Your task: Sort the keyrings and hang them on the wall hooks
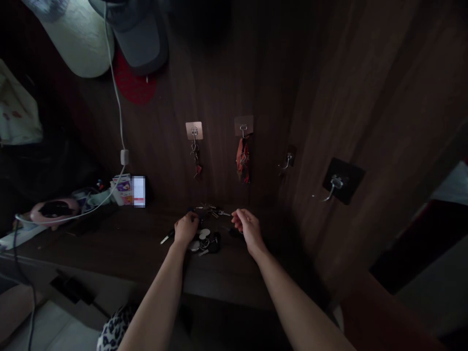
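Observation:
My left hand [186, 229] hovers curled over a bunch of keys with round white fobs [203, 241] on a dark wooden shelf [109, 243], and its fingers hide whatever lies beneath them. My right hand [248, 229] sits to the right, its fingers bunched close to a black key fob [236, 233]. A loose row of metal keys [208, 209] lies just beyond both hands. Left of my left hand rests a small black-and-silver key [167, 237]. Two adhesive wall hooks hold hanging items: a small key chain [195, 151] and a red tag [243, 158].
Two further metal hooks [288, 158] [338, 183] are fixed to the wooden wall at right. Farther left on the shelf stand a printed box [120, 190] and a pink object [54, 209]. A white cable [117, 107] runs down the wall. Caps hang above.

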The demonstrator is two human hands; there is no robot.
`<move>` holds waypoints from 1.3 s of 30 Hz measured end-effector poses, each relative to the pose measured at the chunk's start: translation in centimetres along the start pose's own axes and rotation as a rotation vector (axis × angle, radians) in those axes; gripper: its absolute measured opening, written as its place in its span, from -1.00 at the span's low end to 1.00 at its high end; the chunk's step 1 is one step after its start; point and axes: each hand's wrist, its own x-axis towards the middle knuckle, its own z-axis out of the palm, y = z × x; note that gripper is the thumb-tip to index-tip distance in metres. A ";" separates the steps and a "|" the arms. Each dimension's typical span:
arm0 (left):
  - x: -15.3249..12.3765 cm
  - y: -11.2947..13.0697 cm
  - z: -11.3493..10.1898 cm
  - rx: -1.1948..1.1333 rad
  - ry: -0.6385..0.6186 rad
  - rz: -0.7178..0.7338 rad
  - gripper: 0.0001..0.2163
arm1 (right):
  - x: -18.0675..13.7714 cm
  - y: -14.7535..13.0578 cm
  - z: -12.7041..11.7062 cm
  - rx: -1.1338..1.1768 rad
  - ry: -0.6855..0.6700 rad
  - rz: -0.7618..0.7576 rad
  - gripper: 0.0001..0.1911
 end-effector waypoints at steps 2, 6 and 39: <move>0.1 -0.3 0.0 -0.055 0.032 -0.032 -0.78 | 0.0 0.0 0.0 0.000 0.006 0.002 -0.65; 0.4 -1.1 0.1 -0.246 0.137 -0.092 -0.80 | 0.0 -0.1 0.0 0.014 0.013 -0.006 -0.64; 2.9 -2.4 0.0 0.126 0.074 0.233 -0.65 | 0.1 0.0 0.1 0.020 0.008 -0.011 -0.64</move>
